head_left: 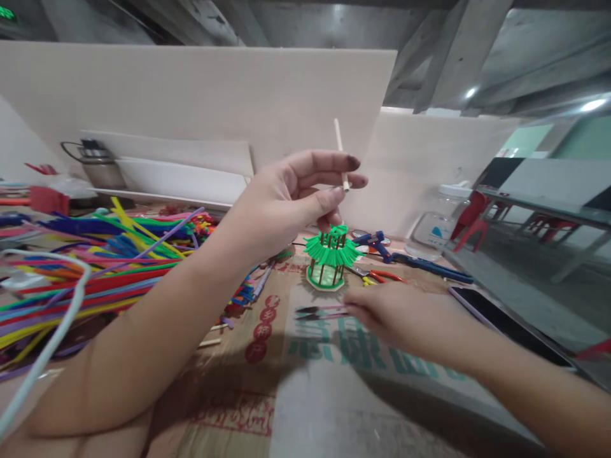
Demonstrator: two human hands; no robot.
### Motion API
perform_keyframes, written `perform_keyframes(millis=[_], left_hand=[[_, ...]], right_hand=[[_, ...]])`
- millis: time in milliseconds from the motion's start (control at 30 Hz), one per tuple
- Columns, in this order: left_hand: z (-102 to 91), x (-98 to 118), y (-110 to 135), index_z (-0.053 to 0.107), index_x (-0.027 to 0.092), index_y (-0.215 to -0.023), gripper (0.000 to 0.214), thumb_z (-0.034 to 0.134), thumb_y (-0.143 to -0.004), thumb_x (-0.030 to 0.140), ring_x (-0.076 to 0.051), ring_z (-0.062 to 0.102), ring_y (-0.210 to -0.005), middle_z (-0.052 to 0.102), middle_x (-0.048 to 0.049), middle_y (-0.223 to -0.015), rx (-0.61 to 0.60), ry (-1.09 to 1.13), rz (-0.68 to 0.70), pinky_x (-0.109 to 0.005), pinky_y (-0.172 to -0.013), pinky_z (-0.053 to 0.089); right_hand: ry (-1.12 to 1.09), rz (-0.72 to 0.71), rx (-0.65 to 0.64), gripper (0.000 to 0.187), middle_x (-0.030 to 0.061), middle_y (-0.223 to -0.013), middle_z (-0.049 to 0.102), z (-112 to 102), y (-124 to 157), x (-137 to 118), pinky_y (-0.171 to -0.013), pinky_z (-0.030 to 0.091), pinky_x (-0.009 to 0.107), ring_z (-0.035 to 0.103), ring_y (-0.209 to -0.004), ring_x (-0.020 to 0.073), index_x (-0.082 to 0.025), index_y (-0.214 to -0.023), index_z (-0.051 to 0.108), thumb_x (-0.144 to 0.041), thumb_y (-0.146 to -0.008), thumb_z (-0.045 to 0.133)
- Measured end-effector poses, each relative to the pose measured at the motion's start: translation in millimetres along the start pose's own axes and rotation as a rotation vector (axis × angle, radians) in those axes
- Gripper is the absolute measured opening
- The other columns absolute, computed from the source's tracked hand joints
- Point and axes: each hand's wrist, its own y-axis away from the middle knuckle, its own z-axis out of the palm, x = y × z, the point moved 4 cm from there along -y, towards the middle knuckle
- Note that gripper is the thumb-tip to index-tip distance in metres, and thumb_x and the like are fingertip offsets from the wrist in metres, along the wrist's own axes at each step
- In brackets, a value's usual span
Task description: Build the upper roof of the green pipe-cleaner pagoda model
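Observation:
My left hand (pixel 319 184) is raised above the work surface, its thumb and fingers closed on a short pale wooden stick (pixel 339 143) that points upward. Dark stains mark its fingertips. Below it, a small pavilion model (pixel 333 257) stands upright, with green fringed roofs, brown posts and a pale green base. My right hand (pixel 377 312) is low in front of the model, pinching a thin pink tool with two dark tips (pixel 317 312). Those tips point left, close over the cardboard; blur hides the exact kind of tool.
Many coloured pipe cleaners (pixel 109 267) are heaped at the left, near a white cable (pixel 71 318). Behind the model lie a blue glue gun (pixel 375 243) and orange-handled pliers (pixel 384 276). A phone (pixel 506 324) lies at right; a clear jug (pixel 436 222) stands farther back.

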Motion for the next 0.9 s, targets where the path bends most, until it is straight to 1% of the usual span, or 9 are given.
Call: perform_keyframes(millis=[100, 200, 267, 333, 400, 567, 700, 800, 900], left_hand=[[3.8, 3.0, 4.0, 0.070, 0.022, -0.117, 0.030, 0.068, -0.088, 0.016, -0.017, 0.073, -0.088, 0.075, -0.0037, -0.114, -0.023, -0.001, -0.002, -0.021, -0.062, 0.058], [7.2, 6.3, 7.5, 0.069, 0.021, -0.117, 0.029, 0.067, -0.089, 0.016, -0.016, 0.072, -0.084, 0.075, -0.0041, -0.115, -0.054, 0.012, -0.010, -0.020, -0.061, 0.057], [7.6, 6.5, 8.0, 0.070, 0.020, -0.116, 0.028, 0.067, -0.088, 0.014, -0.014, 0.071, -0.080, 0.075, -0.0044, -0.114, -0.080, 0.042, -0.022, -0.020, -0.061, 0.057], [6.3, 3.5, 6.5, 0.070, 0.019, -0.114, 0.026, 0.067, -0.088, 0.013, -0.011, 0.069, -0.074, 0.076, -0.0047, -0.113, -0.116, 0.084, -0.047, -0.020, -0.062, 0.057], [4.3, -2.3, 3.8, 0.069, 0.018, -0.112, 0.024, 0.067, -0.089, 0.013, -0.007, 0.065, -0.067, 0.076, -0.0046, -0.111, -0.172, 0.139, -0.071, -0.019, -0.063, 0.056], [4.5, -14.7, -0.5, 0.068, 0.018, -0.106, 0.020, 0.073, -0.087, 0.017, -0.008, 0.066, -0.069, 0.076, -0.0052, -0.104, -0.300, 0.242, -0.121, -0.019, -0.063, 0.054], [17.8, -18.1, 5.5, 0.069, 0.018, -0.104, 0.021, 0.076, -0.085, 0.022, -0.009, 0.063, -0.062, 0.072, -0.0014, -0.084, -0.380, 0.214, -0.249, -0.020, -0.058, 0.052], [31.2, -22.0, 11.5, 0.069, 0.017, -0.101, 0.017, 0.074, -0.086, 0.021, -0.008, 0.062, -0.060, 0.072, -0.0021, -0.088, -0.450, 0.168, -0.323, -0.020, -0.057, 0.051], [37.1, -27.5, 11.3, 0.068, 0.017, -0.108, 0.021, 0.072, -0.088, 0.020, -0.009, 0.062, -0.063, 0.073, -0.0044, -0.095, -0.459, 0.114, -0.302, -0.021, -0.059, 0.052]], right_hand=[[0.097, -0.119, -0.042, 0.020, 0.0052, -0.079, 0.072, 32.4, -47.0, -52.5, -0.055, 0.038, 0.027, 0.067, -0.066, 0.0189, -0.020, -0.101, 0.066, -0.012, -0.093, 0.049], [0.110, -0.106, 0.042, 0.030, 0.0151, -0.098, 0.073, 48.2, -91.0, -67.0, -0.065, 0.046, 0.031, 0.070, -0.084, 0.0250, -0.012, -0.111, 0.064, -0.005, -0.091, 0.043], [0.100, -0.097, 0.080, 0.033, 0.0174, -0.109, 0.072, 48.8, -104.8, -68.8, -0.070, 0.048, 0.031, 0.069, -0.093, 0.0251, -0.011, -0.119, 0.062, -0.006, -0.093, 0.042], [0.012, -0.108, 0.085, 0.031, 0.0128, -0.105, 0.073, 42.6, -102.7, -69.0, -0.071, 0.049, 0.029, 0.069, -0.090, 0.0218, -0.014, -0.118, 0.065, -0.010, -0.094, 0.044], [-0.198, -0.098, 0.089, 0.026, 0.0068, -0.092, 0.075, 30.1, -89.1, -64.7, -0.070, 0.048, 0.027, 0.068, -0.081, 0.0182, -0.018, -0.105, 0.071, -0.015, -0.096, 0.047], [-1.014, 0.063, 0.188, 0.023, 0.0024, -0.077, 0.070, -8.2, -50.7, -24.5, -0.050, 0.044, 0.024, 0.056, -0.053, 0.0111, -0.019, -0.096, 0.070, -0.034, -0.097, 0.053], [-1.601, 0.080, 0.331, 0.040, -0.0006, -0.073, 0.062, -25.8, -39.1, 7.0, -0.042, 0.038, 0.021, 0.053, -0.050, 0.0088, -0.019, -0.090, 0.067, -0.059, -0.090, 0.062], [-1.746, 0.107, 0.415, 0.039, -0.0041, -0.068, 0.058, -30.2, -37.8, 16.2, -0.043, 0.034, 0.019, 0.049, -0.050, 0.0068, -0.021, -0.096, 0.069, -0.057, -0.080, 0.076], [-1.715, 0.129, 0.506, 0.041, -0.0057, -0.061, 0.054, -39.4, -34.7, 23.4, -0.044, 0.033, 0.019, 0.045, -0.048, 0.0065, -0.021, -0.086, 0.066, -0.055, -0.073, 0.082]])
